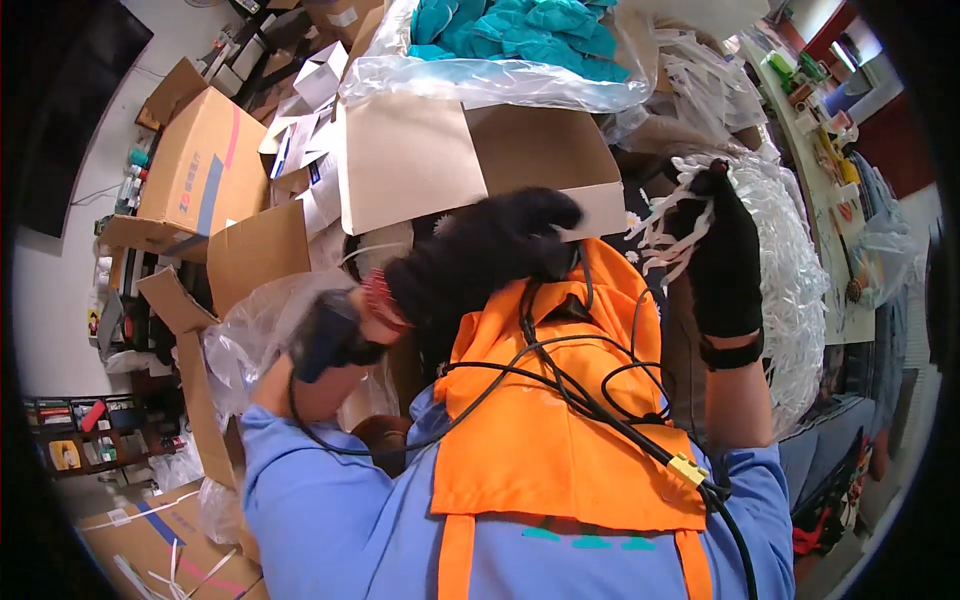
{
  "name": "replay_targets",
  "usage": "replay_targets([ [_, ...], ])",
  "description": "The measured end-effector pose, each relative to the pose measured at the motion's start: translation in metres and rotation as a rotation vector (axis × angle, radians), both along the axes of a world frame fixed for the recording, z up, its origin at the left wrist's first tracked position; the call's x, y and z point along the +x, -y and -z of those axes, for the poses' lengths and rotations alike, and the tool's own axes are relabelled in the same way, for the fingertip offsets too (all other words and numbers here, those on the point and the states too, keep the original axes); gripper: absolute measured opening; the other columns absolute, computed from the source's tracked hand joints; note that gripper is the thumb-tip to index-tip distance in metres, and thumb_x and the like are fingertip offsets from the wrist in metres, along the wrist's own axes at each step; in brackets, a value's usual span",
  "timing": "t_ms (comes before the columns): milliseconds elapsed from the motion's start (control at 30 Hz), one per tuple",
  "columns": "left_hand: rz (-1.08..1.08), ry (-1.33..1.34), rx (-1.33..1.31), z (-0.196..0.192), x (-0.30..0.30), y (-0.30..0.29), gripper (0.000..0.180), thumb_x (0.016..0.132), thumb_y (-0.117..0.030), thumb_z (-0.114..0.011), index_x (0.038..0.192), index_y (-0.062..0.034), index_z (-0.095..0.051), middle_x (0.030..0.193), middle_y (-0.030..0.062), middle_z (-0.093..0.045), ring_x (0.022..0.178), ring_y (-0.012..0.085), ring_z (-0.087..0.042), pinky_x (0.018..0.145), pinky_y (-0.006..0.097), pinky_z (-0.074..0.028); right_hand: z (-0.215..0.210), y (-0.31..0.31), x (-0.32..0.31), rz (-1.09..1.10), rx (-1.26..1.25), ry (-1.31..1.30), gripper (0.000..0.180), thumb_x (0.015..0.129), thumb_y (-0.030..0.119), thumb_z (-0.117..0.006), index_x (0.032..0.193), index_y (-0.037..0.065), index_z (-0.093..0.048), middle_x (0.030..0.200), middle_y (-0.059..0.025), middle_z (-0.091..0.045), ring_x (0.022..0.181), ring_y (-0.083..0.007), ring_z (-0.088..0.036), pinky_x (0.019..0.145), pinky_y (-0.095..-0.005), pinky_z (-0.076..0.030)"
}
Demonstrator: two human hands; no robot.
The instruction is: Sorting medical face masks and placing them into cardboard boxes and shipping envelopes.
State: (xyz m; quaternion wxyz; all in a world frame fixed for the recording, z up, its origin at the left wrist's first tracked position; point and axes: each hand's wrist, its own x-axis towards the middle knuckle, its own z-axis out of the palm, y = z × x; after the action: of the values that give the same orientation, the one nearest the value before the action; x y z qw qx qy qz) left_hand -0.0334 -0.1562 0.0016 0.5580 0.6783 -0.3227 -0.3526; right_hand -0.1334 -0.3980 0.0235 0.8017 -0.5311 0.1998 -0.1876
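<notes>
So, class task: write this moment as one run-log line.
left hand: black glove, on black cables | right hand: black glove, gripping white plastic strips | lap: orange vest | behind: open cardboard box

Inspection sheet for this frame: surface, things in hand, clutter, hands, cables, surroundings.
Surface: no bare worktop seen; an orange vest on the person's front fills the lower middle.
Job's things: bundle of white plastic strips, beside a clear bag of more strips.
Clutter: open cardboard box, clear bag of teal gloves, loose plastic film.
Grippers: right hand, black-gloved, pinches the strips; left hand, black-gloved, lies over the vest's top edge.
Cables: black cables cross the vest, with a yellow connector.
Surroundings: brown cartons at left, cluttered table at right.
</notes>
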Motion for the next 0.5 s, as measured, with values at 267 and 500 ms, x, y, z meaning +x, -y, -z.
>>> replay_targets([
  [267, 0.004, 0.478, -0.009, 0.018, -0.047, 0.077, 0.037, 0.089, -0.026, -0.068, 0.118, -0.0039, -0.061, 0.107, 0.021, -0.064, 0.1, 0.0313, -0.064, 0.083, 0.04, -0.05, 0.012, -0.006, -0.004, -0.119, -0.06, 0.047, 0.033, 0.101, 0.038, -0.051, 0.097, 0.007, -0.06, 0.075, -0.0033, -0.06, 0.065, -0.0132, -0.06, 0.057, -0.0267, -0.047],
  [500, 0.183, 0.479, -0.199, 0.043, -0.01, 0.068, 0.027, 0.097, -0.024, -0.057, 0.11, -0.0007, -0.061, 0.092, 0.0135, -0.064, 0.084, 0.0259, -0.065, 0.073, 0.034, -0.052, 0.031, 0.009, -0.01, -0.106, -0.139, 0.043, 0.025, 0.102, 0.026, -0.051, 0.105, 0.004, -0.06, 0.083, -0.0002, -0.057, 0.072, -0.0098, -0.056, 0.064, -0.0243, -0.047],
])
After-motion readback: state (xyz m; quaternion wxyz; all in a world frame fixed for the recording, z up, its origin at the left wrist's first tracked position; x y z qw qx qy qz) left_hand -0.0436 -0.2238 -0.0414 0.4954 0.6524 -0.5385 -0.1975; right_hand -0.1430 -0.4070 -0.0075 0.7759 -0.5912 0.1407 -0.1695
